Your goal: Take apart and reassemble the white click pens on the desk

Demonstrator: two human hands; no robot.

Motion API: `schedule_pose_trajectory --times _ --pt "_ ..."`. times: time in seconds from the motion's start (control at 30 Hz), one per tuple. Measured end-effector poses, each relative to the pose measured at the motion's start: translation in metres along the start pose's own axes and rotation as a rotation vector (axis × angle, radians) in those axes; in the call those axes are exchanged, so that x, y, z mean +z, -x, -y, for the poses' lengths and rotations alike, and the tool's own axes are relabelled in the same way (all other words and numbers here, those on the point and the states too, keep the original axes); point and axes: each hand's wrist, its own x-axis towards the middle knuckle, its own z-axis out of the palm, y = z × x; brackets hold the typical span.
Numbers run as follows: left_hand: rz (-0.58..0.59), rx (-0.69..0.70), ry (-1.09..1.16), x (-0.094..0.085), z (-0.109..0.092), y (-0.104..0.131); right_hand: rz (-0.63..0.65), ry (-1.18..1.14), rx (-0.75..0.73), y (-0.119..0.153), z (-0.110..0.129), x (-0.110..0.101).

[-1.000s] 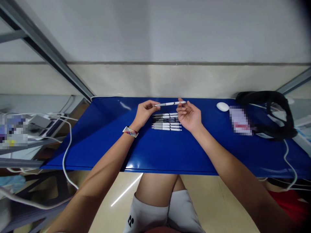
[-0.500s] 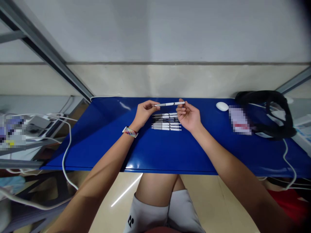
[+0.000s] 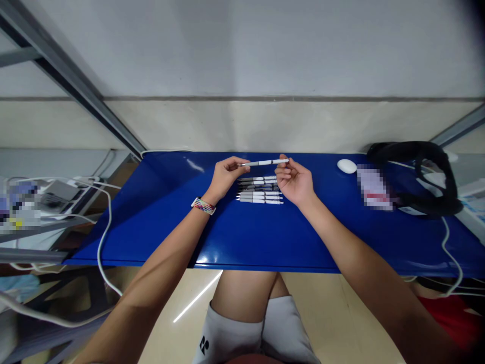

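Note:
A white and grey pen [image 3: 265, 163] is held level between my two hands, above the blue table. My left hand [image 3: 226, 177] pinches its pointed end between thumb and fingers. At the other end, my right hand [image 3: 294, 181] has its fingertips closed on the pen's tail, palm partly turned up. Just below the held pen, several similar pens [image 3: 259, 196] lie side by side on the table, their tips toward the left. A woven, coloured band circles my left wrist.
On the blue table [image 3: 151, 232], a white mouse [image 3: 346, 166], a blurred pale packet [image 3: 374, 187] and a black strap-like headset [image 3: 449, 187] lie at the right. White cables hang at both sides. Metal posts and a wall stand behind; cluttered shelving is at the left.

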Motion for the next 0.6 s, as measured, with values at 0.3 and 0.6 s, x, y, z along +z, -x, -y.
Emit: schedule_pose_trajectory --times 0.3,0.6 --pt "-0.007 0.013 -0.037 -0.002 0.003 -0.001 0.005 0.192 -0.076 0.0 0.0 -0.002" --pt "-0.045 0.03 -0.158 -0.008 0.009 -0.004 -0.107 0.955 -0.597 -0.013 -0.007 -0.022"
